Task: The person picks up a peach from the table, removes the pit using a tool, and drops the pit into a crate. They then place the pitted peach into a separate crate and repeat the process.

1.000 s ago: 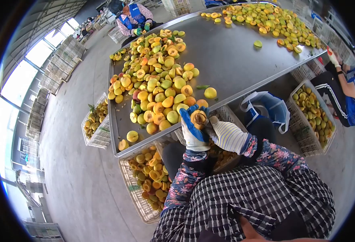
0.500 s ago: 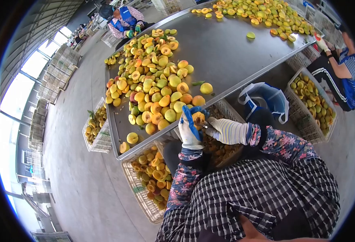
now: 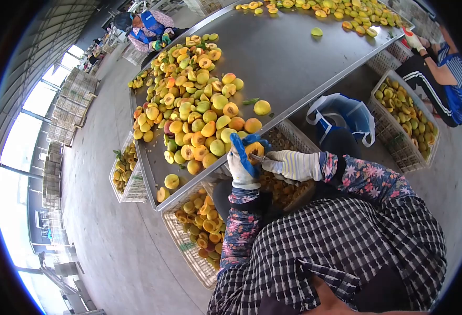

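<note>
Left hand (image 3: 241, 167) cups a peach (image 3: 255, 150) just off the counter (image 3: 294, 58) edge. The right hand (image 3: 293, 165) grips a blade (image 3: 257, 157), tip at the fruit. Pitting, I'd say; next needs a steady scoop.

One table (image 3: 294, 58), two peach heaps (image 3: 194, 105), four filled crates (image 3: 184, 254), two co-workers (image 3: 147, 26), one bag (image 3: 346, 113)

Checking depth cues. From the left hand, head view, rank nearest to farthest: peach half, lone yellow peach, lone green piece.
1. peach half: in the left hand.
2. lone yellow peach: just beyond, on the table.
3. lone green piece: far up the table.
</note>
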A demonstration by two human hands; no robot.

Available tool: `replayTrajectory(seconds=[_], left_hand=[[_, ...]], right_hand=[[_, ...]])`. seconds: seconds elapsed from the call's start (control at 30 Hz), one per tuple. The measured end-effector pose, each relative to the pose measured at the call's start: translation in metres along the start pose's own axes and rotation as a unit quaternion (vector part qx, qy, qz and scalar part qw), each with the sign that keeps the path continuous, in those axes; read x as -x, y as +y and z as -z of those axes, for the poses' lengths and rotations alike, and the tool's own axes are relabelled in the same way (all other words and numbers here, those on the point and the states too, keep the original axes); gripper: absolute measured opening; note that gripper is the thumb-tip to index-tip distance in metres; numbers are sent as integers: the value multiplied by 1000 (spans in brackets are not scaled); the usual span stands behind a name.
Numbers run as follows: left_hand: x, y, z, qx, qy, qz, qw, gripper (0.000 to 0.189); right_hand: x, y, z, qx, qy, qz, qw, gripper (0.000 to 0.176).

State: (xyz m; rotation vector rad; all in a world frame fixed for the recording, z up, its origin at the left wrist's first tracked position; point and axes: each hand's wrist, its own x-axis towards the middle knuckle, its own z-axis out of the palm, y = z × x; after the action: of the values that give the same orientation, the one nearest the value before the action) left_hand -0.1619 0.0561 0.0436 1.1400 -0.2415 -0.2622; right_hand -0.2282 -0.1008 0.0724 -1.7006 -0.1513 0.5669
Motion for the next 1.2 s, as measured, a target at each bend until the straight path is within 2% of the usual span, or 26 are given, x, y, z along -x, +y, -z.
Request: replayTrajectory(seconds=[0.03,0.1,0.13,0.17,0.2,0.3,0.33,0.43,0.47,0.57,0.67,0.77,0.8,0.87,0.9,0.97,1.0,1.03,1.07,1.1,1.13,1.17,1.2], left_hand=[[-2,1,1,-10,-7,38,999,58],[-5,7,-1,-29,-18,116,993,58],[-4,13,-4,-118,-42,103,987,58],[-5,12,-3,-103,-56,112,987,58],[-8,9,1,-88,-70,119,987,58],[-11,-1,9,-49,-100,112,987,57],[-10,-2,10,-38,-108,105,988,57],[-3,8,-5,-58,-91,81,991,56],[-5,3,-3,-12,-76,114,990,56],[-7,1,-5,-70,-133,61,987,55],[-8,-1,-2,-26,-171,90,981,46],[-9,-14,-5,-17,-50,158,986,32],[-9,-16,-5,-45,-59,125,989,24],[-9,-22,11,-127,4,100,987,24],[-8,-21,20,-168,38,90,981,24],[4,2,41,-103,91,83,987,24],[9,13,58,-140,103,79,982,27],[18,30,77,-218,134,83,963,21],[24,32,110,-337,168,75,923,28],[34,48,132,-565,196,61,799,36],[46,69,135,-625,201,94,748,41],[50,76,155,-676,189,178,690,42],[54,66,173,-738,201,96,638,44]], right_hand=[[6,-12,3,-64,-44,-109,991,39],[4,5,4,-36,-45,-64,996,43],[5,7,4,-38,-42,-55,997,43],[7,9,3,-39,-39,-45,997,43],[6,10,3,-116,-55,-114,985,43],[7,14,3,-290,-125,-178,932,43],[9,16,1,-350,-140,-147,915,41],[9,19,2,-434,-166,-146,873,39],[13,18,3,-467,-155,-153,857,36],[15,27,6,-494,-191,-139,837,39],[18,31,6,-505,-184,-152,830,38],[21,29,6,-455,-141,-179,861,39],[23,29,7,-449,-145,-177,864,38],[33,32,14,-436,-157,-170,870,37],[37,32,15,-357,-129,-169,910,41],[43,32,18,-195,-68,-153,966,47],[41,38,23,-68,-62,-160,983,45],[40,59,26,74,-46,-103,991,43],[40,88,26,214,-28,-41,976,42],[38,103,25,347,-6,23,937,40],[43,80,22,362,-35,-80,928,42],[44,85,23,391,-52,-94,914,49],[44,94,21,385,-47,-64,919,52]])
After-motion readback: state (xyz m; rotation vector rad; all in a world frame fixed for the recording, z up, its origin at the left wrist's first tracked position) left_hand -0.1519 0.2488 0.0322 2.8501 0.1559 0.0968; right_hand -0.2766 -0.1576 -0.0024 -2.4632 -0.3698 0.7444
